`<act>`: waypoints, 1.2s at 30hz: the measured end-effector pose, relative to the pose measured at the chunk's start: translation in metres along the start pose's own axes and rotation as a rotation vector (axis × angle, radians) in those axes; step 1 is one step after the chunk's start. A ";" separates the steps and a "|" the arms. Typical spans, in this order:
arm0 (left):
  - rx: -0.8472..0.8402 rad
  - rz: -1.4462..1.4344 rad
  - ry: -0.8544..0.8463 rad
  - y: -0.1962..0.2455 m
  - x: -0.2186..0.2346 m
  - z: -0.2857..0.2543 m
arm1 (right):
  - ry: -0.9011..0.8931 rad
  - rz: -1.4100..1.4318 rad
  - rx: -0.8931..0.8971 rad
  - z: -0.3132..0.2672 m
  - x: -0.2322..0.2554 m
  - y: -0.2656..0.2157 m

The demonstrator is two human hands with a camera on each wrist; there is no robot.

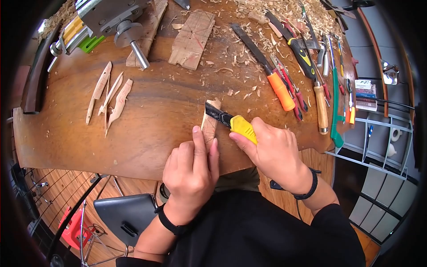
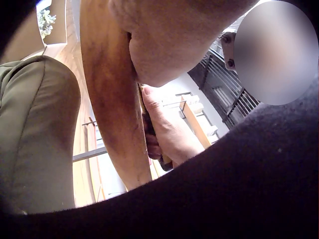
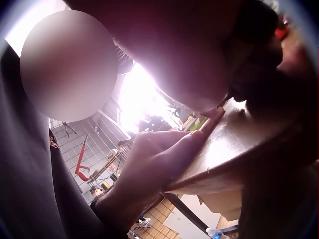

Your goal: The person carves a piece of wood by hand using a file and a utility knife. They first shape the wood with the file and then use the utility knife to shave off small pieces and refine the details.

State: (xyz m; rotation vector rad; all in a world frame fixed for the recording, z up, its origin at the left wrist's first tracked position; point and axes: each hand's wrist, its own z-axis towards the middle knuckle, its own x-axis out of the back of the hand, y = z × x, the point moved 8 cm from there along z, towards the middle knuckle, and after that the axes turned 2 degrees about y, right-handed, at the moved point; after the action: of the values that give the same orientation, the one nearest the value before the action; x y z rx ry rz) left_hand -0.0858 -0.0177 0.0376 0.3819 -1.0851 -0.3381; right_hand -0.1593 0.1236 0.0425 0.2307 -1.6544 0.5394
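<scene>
A small light-brown piece of wood with pencil lines lies near the table's front edge in the head view. My left hand pinches its near end between thumb and index finger. The yellow utility knife is gripped in my right hand, thumb along its handle. Its dark blade lies across the wood's far part. In the left wrist view my left hand fills the top, the knife mostly hidden. The right wrist view shows my left hand low over the table edge.
Carved wooden pieces lie to the left. Behind are a marked wood block and a metal clamp. Chisels, including an orange-handled one, and a green-handled tool lie right. Shavings cover the back.
</scene>
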 end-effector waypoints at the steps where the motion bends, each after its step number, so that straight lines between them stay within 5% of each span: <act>1: -0.007 0.005 0.000 0.000 -0.001 0.000 | -0.001 0.001 -0.001 -0.001 0.001 0.001; 36: -0.021 -0.015 -0.023 0.001 -0.002 0.000 | -0.018 0.011 -0.101 -0.020 -0.002 0.004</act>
State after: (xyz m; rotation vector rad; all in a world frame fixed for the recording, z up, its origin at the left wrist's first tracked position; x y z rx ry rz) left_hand -0.0870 -0.0159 0.0363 0.3683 -1.1006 -0.3672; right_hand -0.1429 0.1363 0.0411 0.1528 -1.6958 0.4613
